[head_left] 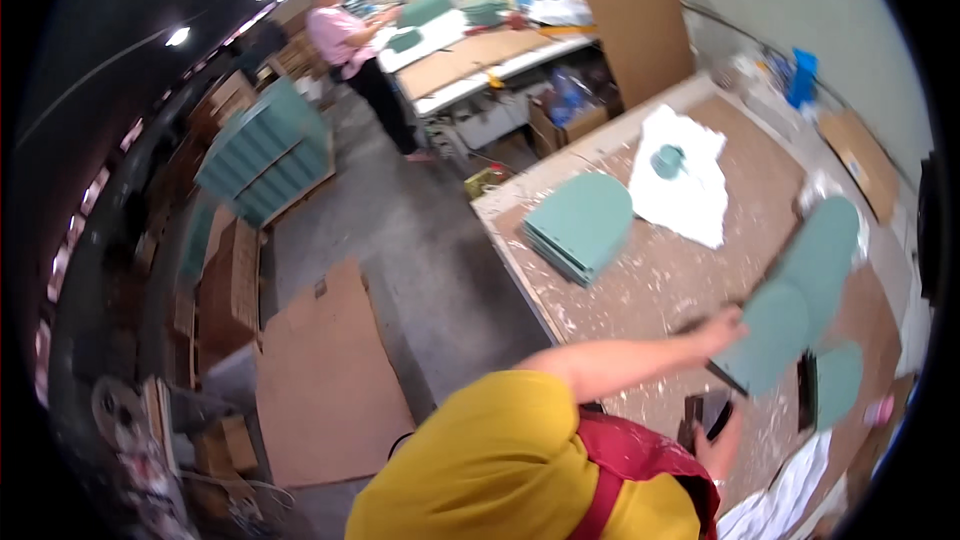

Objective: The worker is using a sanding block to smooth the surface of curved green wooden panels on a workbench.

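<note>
My left arm reaches over the workbench, and my left hand [724, 332] is closed at the edge of a green round-ended panel [768, 338]. Closer to my body, my right hand [716, 450] is wrapped round a dark, flat-sided object [712, 414] whose kind I cannot make out; it is close to the panel's near edge. Behind the held panel lies a longer green panel [822, 255], partly overlapped by it. To the right is a smaller green piece [838, 385] with a dark edge.
A stack of green round-ended panels [585, 220] lies at the bench's far left. A green cup [667, 161] stands on white cloth [700, 205]. Beyond, a person in pink [338, 35] works at another table. Cardboard [325, 380] and a green-panel stack [265, 155] occupy the floor at left.
</note>
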The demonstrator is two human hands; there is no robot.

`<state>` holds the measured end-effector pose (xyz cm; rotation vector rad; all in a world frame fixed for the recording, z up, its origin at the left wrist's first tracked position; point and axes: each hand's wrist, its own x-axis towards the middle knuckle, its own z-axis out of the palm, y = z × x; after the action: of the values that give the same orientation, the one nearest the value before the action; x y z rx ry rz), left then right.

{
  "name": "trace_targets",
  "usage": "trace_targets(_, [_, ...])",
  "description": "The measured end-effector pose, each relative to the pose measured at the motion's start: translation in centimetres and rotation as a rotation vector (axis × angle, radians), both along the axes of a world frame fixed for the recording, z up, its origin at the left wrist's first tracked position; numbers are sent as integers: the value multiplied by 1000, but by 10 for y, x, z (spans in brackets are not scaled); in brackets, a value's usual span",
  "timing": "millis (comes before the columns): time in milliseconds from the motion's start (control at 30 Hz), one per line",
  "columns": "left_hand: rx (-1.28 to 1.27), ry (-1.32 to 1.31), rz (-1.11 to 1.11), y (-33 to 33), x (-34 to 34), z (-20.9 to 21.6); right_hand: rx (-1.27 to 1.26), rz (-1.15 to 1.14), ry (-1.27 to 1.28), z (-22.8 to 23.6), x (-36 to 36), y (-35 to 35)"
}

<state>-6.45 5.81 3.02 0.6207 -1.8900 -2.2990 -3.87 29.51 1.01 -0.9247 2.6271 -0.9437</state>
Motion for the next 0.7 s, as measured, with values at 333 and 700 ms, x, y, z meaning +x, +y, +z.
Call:
trace_targets(333, [451, 345, 453, -102, 127, 110, -256, 19, -142, 71, 20, -39])
trace_targets(700, [407, 358, 512, -80, 181, 115, -416, -4, -264, 67, 19, -36])
